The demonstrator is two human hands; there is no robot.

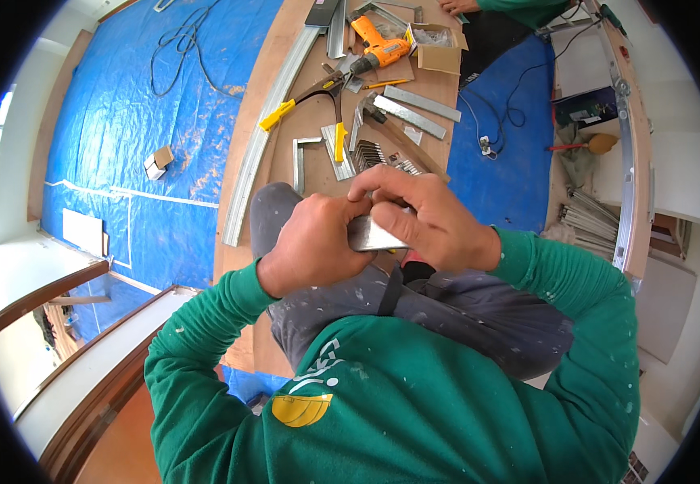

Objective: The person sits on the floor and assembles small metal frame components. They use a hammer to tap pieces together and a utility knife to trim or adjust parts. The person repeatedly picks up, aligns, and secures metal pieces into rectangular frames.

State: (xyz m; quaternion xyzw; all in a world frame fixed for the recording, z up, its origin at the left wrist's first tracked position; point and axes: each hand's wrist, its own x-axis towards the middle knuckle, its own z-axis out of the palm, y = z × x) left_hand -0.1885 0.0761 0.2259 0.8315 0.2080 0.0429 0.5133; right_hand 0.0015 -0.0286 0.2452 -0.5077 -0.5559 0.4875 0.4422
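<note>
My left hand and my right hand meet over my lap, both closed on a short silver metal piece. The left hand grips its left end. My right thumb lies along its top, with the fingers curled over the far side. The hands hide part of the piece, so its full shape does not show. Just beyond them, several cut metal channel pieces lie on a wooden board. A long-handled tool with yellow grips and a hammer rest among them.
An orange cordless drill lies beside a cardboard box. A long metal profile runs along the board's left side. Blue sheeting covers the floor, with a cable on it. Another person's hand is at the far edge.
</note>
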